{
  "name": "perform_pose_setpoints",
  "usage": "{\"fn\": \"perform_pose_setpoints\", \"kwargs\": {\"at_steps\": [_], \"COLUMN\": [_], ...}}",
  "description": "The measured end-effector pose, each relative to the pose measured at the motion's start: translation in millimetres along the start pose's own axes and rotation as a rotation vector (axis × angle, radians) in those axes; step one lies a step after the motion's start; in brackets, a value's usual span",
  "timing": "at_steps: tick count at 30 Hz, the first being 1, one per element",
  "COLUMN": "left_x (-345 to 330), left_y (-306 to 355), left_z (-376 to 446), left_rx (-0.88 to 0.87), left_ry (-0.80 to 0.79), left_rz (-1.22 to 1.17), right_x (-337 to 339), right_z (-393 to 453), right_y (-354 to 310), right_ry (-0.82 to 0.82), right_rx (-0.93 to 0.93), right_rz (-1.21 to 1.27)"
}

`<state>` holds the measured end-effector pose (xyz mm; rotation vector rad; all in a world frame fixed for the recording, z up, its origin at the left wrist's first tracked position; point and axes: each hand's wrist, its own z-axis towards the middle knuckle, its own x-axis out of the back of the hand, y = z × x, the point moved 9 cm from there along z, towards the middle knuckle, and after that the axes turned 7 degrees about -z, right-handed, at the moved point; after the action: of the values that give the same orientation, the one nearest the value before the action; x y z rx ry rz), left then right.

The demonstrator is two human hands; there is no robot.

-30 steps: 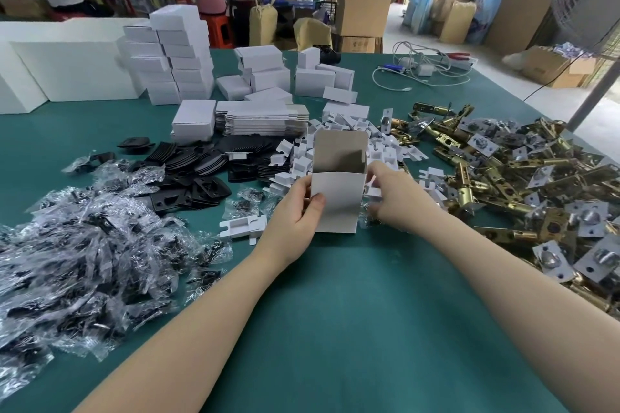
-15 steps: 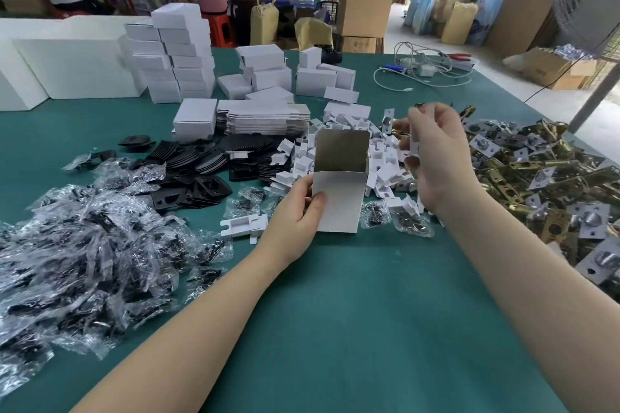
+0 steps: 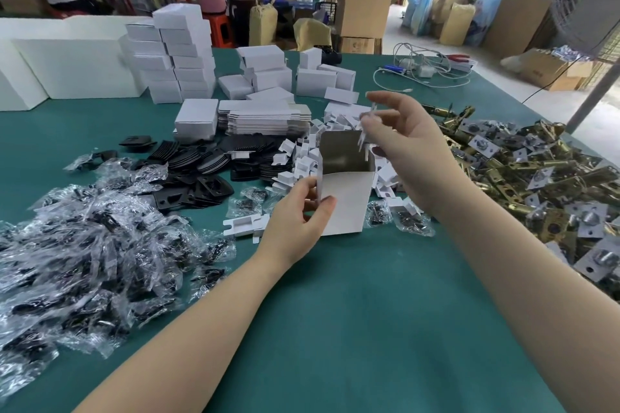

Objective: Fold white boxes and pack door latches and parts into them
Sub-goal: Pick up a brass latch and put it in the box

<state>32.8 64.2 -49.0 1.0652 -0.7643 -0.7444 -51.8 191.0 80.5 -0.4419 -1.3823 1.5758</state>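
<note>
Green cloth covers the long table (image 3: 335, 329), and workers sit at benches far behind it. Near the middle an open white box (image 3: 345, 198) stands upright, top flap raised, its grey inside showing; whether anything lies at the bottom cannot be told. The left hand (image 3: 295, 221) grips the box's left edge, thumb on the front face and fingers curled round the side. The right hand (image 3: 406, 157) hangs just above the box's open mouth, pinching a small white insert (image 3: 364, 131) between thumb and fingertips, the piece blurred. Behind the box lies a heap of white inserts (image 3: 302, 161). To the right sprawls a pile of brass door latches (image 3: 536, 178); to the left, black plates (image 3: 194, 174) and a mound of clear parts bags (image 3: 84, 245). Closed white boxes (image 3: 181, 57) are stacked at the far left, with flat box blanks (image 3: 265, 117) beside them.
</note>
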Motion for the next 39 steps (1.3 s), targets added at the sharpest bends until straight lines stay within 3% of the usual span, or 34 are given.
{"fn": "perform_pose_setpoints", "kwargs": {"at_steps": [5,10,23,26,28,30,35,39], "left_x": [0.0,-1.2,-4.4,-3.7,-4.4,-5.3,-4.5,15.5], "left_y": [1.7,4.8,7.8,8.9,6.9,5.4,8.0,25.1], "left_z": [-0.5,-1.6,-1.8,-1.0,-0.7,-0.7,-0.6,-5.4], "left_rx": [-0.026,-0.038,-0.042,-0.057,-0.061,-0.061,-0.069,-0.141], "left_ry": [-0.006,-0.030,-0.059,-0.057,-0.064,-0.069,-0.035,0.189], "left_rz": [-0.008,-0.003,-0.023,-0.002,0.016,0.022,-0.046,0.029], "right_x": [1.6,-3.7,-1.8,5.5,9.0,-7.8,-35.1,-32.8], "right_z": [-5.3,-8.6,-16.0,-24.2,-28.2,-33.1,-44.8,-44.4], "right_y": [-15.7,-15.6,14.0,18.9,41.4,73.2,104.1,114.9], "right_ry": [-0.083,-0.134,-0.097,0.072,0.177,0.130,0.052,0.048], "right_rx": [0.229,0.344,0.353,0.315,0.155,-0.013,0.038,0.001], "right_rz": [-0.357,-0.689,-0.920,-0.646,-0.387,-0.260,-0.291,-0.309]}}
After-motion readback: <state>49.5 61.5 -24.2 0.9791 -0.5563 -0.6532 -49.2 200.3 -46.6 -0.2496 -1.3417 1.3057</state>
